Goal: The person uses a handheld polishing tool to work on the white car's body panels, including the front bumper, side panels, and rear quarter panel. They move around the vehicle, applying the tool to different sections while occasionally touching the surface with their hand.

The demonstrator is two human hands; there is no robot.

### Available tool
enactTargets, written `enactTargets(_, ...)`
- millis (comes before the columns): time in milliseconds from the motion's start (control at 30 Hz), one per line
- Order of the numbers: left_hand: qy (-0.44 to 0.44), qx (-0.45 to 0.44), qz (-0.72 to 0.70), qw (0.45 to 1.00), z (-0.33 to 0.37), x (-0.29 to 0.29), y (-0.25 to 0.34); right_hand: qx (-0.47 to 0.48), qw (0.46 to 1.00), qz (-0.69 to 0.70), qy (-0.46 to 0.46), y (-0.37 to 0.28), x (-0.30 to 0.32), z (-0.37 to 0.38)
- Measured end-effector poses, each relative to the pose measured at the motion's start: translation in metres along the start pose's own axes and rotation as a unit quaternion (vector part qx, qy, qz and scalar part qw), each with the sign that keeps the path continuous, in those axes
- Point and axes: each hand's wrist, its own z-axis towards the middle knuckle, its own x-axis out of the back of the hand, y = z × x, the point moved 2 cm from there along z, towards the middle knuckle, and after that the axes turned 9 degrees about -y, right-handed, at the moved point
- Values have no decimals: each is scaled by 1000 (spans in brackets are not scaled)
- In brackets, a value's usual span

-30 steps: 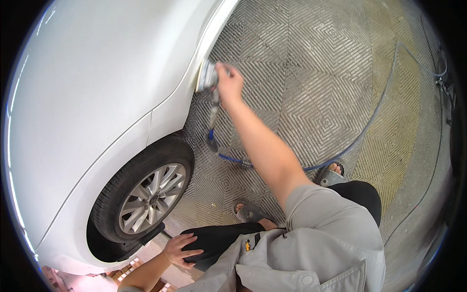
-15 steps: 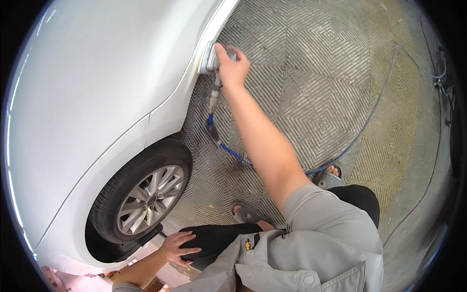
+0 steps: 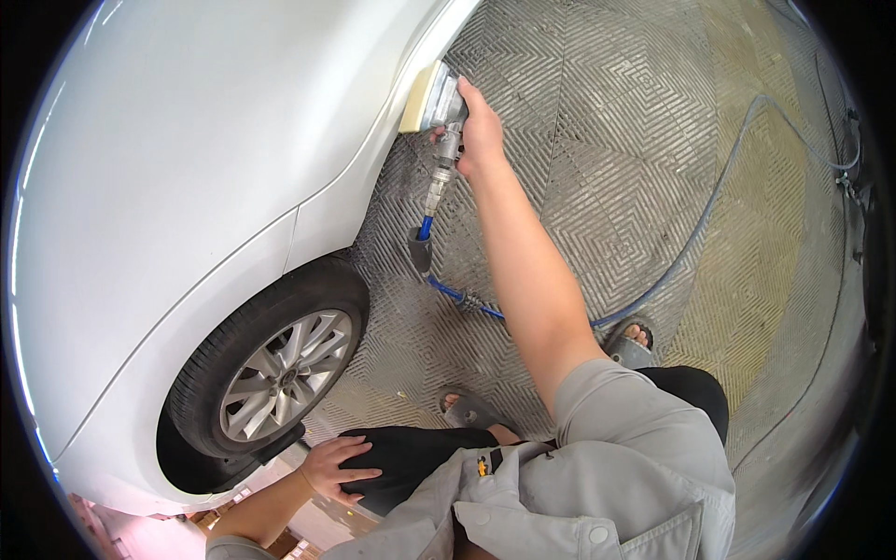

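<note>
My right hand (image 3: 481, 135) is wrapped round an air sander (image 3: 446, 101) with a pale yellow pad. The pad is beside the lower edge of a white car bumper (image 3: 350, 177), its yellow side partly showing. Whether it touches the paint I cannot tell. From the sander's metal fitting a blue air hose (image 3: 425, 229) hangs down, with a dark sleeve around it. My left hand (image 3: 338, 469) lies on my black-clad knee (image 3: 401, 457), fingers spread and holding nothing.
A car wheel (image 3: 289, 373) with silver spokes is below the bumper. The hose curves right across the ribbed grey floor (image 3: 625, 168), passing close to my sandalled foot (image 3: 635, 341). A yellowish floor strip (image 3: 747, 271) runs along the right.
My right hand and the sander have shifted slightly right and up, and the sander has tilted so more of its yellow pad shows. My left hand stays on the knee.
</note>
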Motion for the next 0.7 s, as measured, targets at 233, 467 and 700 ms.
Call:
enactTargets(233, 6, 10, -3, 1000, -5, -4, 3, -24, 1000, -1, 12, -4, -23, -4)
enactTargets(467, 20, 7, 1, 1000, -12, -15, 7, -17, 998, -33, 50, -17, -38, -3)
enactTargets(700, 30, 1, 1, 1000, -16, -19, 9, -41, 997, -42, 43, 8, -35, -19)
